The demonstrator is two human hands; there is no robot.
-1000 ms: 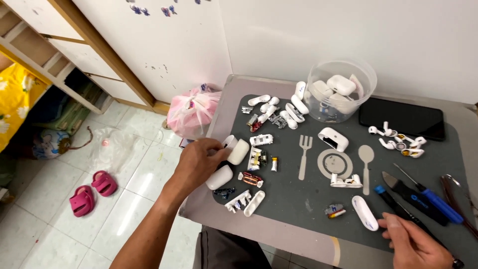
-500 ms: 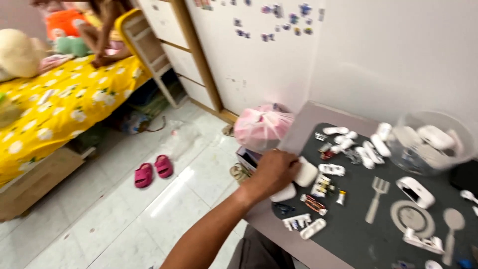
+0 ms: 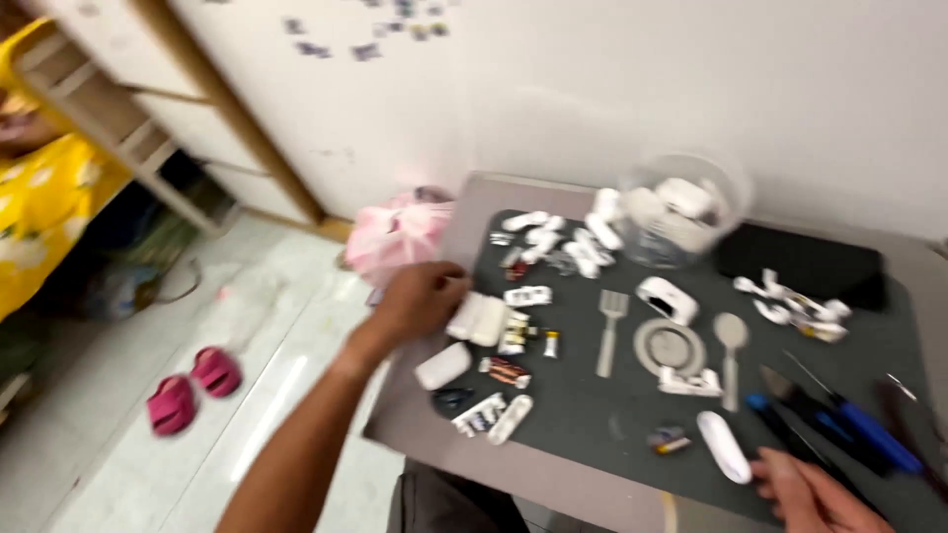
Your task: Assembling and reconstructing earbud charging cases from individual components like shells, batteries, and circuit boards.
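At far left, on the floor (image 3: 128,464), the pink slippers (image 3: 195,388) sit nearer the frame edge than half a second ago, and the bed with yellow sheet (image 3: 44,212) is mostly out of view: the head camera swings back to the right, toward the tabletop (image 3: 434,434).

The left hand (image 3: 420,296) remains at the left edge of the dark mat (image 3: 592,415). Its fingers are curled together on a white case (image 3: 478,319), in the same place as in both earlier pictures; the grip is unchanged. A second white case (image 3: 442,366) lies just below, apart from the hand. Small white and red parts (image 3: 506,372) lie beside both.

At centre, a grey fork (image 3: 609,330), a ring (image 3: 671,346) and a spoon (image 3: 731,342) lie untouched. Behind them stands a clear tub (image 3: 681,207) of white parts.

At lower right, the right hand (image 3: 815,498) re-enters the frame beside the blue-handled tools (image 3: 859,429). Blur hides its fingers; whether it holds anything cannot be told.

Judgement: only the view shifts, not the work. The case stays in the left hand, so handling of it is paused rather than advanced.
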